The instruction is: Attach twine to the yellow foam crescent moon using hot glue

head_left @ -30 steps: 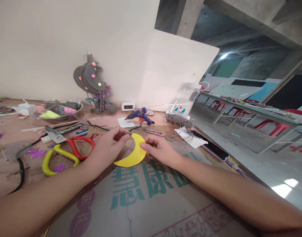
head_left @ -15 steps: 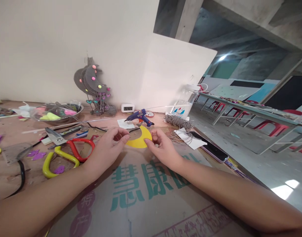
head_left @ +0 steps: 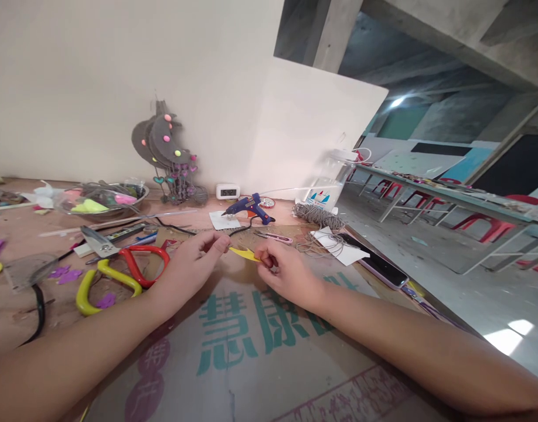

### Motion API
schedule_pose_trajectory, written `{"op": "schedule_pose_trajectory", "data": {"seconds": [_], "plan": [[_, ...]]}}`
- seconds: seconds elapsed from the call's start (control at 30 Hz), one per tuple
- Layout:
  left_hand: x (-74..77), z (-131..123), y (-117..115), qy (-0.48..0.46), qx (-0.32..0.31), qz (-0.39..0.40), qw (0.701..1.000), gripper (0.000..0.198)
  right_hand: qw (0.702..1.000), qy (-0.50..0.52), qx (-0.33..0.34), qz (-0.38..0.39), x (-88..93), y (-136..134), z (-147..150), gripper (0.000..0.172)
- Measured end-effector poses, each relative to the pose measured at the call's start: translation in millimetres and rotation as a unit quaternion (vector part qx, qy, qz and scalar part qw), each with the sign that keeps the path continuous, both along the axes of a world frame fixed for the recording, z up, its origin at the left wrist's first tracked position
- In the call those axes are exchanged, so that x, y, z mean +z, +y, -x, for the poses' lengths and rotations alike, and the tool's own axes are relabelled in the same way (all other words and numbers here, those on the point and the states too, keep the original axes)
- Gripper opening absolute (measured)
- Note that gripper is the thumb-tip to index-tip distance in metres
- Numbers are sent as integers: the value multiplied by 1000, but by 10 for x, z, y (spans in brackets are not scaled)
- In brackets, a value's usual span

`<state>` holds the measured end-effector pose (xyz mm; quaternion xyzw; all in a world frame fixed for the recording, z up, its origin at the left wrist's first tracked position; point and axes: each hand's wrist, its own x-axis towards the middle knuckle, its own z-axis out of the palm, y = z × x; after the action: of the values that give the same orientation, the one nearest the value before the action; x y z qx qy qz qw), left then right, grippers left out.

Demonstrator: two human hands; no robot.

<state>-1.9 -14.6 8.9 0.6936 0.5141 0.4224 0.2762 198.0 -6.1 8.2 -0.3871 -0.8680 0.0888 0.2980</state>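
Yellow crescent [head_left: 244, 254] has tipped nearly edge-on, pinched by left fingers [head_left: 219, 245] and right fingers [head_left: 264, 255].

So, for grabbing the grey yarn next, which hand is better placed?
Probably the right hand, though it holds the yellow piece: it is nearer the grey yarn; the left hand is farther off.

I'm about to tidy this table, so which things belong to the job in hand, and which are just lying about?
Job in hand:
yellow piece, held by the right hand; the left hand is at its other end, grip unclear

Untouched, so probably just lying about now:
glue gun
scissors
grey cord
phone
digital clock
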Motion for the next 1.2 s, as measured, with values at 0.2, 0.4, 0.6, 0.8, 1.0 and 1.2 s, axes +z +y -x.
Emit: {"op": "schedule_pose_trajectory", "data": {"seconds": [0.2,0.4,0.6,0.8,1.0,1.2], "plan": [[-10,0,51,-24,-13,31,999,40,999,5,-3,-34,-6,14,-4,15],[-1,2,34,-26,9,28,999,35,1000,-17,13,-20,17,6,-6,6],[-16,8,56,7,7,12,1000,36,998,68,7,18,6,-17,-4,18],[11,0,22,1,13,8,1000,36,969,229,-52,81,-23,115,-16,16],[2,-2,33,-1,12,11,1000,38,953,256,-41,154,-29,227,-46,27],[-5,-8,28,-6,9,9,1000,36,925,309,-39,218,-46,246,-23,37]]}}
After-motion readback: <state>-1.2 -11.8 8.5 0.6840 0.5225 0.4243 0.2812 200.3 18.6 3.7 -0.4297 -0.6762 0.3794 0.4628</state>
